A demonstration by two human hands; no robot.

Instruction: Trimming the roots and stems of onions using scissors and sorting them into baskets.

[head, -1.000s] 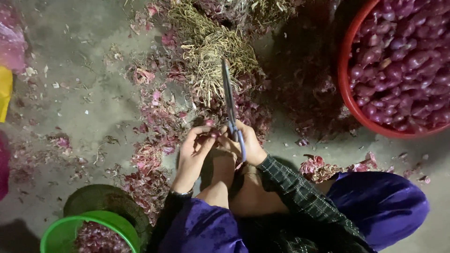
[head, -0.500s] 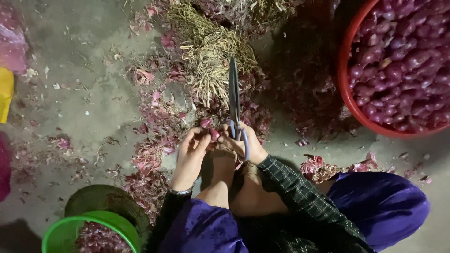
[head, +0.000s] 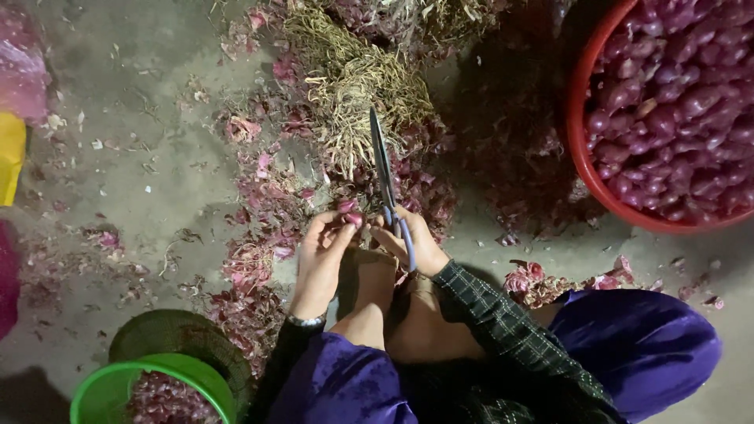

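At the far left we saw a yellow thing (head: pixel 11 157) at the frame's edge, and lower down a green bucket (head: pixel 118 385) holding reddish peelings, with a dark round basket (head: pixel 169 334) just behind it. Purple skins (head: pixel 251 263) lay strewn over the grey floor (head: pixel 141 157) between the bucket and our hands.

Our left hand (head: pixel 320 259) had its fingertips closed on 1 small shallot (head: pixel 348 212), pinching it just beside the base of the scissor blades. Half a second before, that hand sat slightly lower and further left; it had crept up toward the blades, and the shallot showed more plainly at the fingertips.

Our right hand (head: pixel 412 243) was wrapped around the blue handles of the scissors (head: pixel 385 177), whose blades lay together and pointed up at the pile of dry straw-coloured roots (head: pixel 353 86). 1 second earlier the blades tilted a little to the left; now they stood nearly upright.

Both hands rested above our knees, in purple cloth (head: pixel 644 345) and a checked sleeve (head: pixel 503 330). At the far right the red basin (head: pixel 585 169) of peeled shallots (head: pixel 675 102) had not shifted.
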